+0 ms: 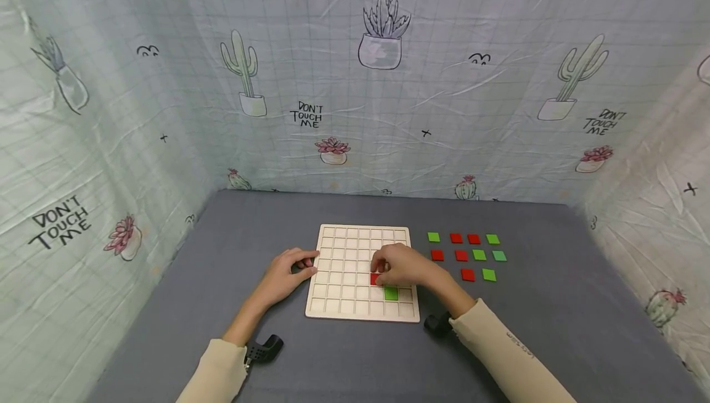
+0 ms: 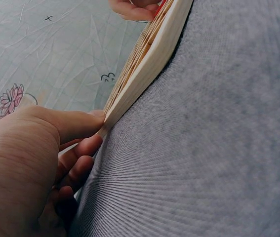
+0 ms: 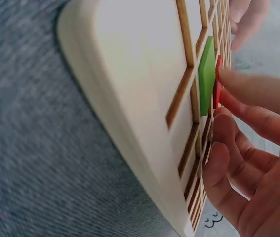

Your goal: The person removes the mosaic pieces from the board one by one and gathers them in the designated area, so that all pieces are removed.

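A light wooden board [image 1: 333, 310] with a raised square grid lies on the grey table. My left hand [image 1: 285, 276] is at its left side, with thumb and index fingertips touching the edge [image 2: 125, 101]. Over the right part of the grid, my right hand [image 1: 403, 264] pinches a red square tile [image 1: 375, 279] between thumb and fingers, low at the board. A green square tile [image 1: 391, 293] lies in a cell diagonally nearer; in the right wrist view this green tile [image 3: 207, 79] stands just before the red tile [image 3: 218, 84].
Right of the board, loose square tiles lie in rough rows: several red tiles [image 1: 461, 256], several green tiles [image 1: 479, 255] and a bluish-green tile [image 1: 500, 256]. A printed cloth [image 1: 333, 52] hangs behind and at both sides of the table [image 1: 344, 360].
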`<state>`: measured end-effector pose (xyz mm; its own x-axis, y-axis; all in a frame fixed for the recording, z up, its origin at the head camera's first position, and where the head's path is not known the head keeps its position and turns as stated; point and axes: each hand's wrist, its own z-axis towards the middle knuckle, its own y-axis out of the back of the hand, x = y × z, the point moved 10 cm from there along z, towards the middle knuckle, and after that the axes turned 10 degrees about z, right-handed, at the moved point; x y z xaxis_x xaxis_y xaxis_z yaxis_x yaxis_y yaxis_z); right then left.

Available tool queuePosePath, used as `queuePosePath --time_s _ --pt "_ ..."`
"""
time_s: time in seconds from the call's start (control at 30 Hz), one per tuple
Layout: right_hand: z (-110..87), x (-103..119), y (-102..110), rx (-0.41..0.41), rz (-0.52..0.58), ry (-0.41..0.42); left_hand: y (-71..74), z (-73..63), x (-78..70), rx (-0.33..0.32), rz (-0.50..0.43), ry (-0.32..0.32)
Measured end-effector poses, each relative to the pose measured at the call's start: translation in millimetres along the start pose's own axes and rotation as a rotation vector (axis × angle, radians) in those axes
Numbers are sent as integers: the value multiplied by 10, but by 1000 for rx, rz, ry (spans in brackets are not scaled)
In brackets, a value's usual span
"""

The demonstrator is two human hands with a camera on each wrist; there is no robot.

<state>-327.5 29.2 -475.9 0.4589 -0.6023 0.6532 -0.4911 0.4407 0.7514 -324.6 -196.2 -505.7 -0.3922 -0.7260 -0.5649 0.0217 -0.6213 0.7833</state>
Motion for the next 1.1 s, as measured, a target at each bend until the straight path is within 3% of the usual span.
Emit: queuePosePath --time_s 0.37,0.6,0.77,0.9,1.1 --pt "-4 41 -39 -13 -17 -11 7 0 -10 15 7 1" --pt "-108 138 44 -45 26 40 -2 2 -2 16 5 10" --pt "-321 63 293 -95 96 29 -4 3 2 8 3 8" --pt "-580 -166 518 -131 155 -15 -4 2 4 1 6 4" --pt "-1068 -515 925 -222 152 -50 -2 2 -7 -12 12 -8"
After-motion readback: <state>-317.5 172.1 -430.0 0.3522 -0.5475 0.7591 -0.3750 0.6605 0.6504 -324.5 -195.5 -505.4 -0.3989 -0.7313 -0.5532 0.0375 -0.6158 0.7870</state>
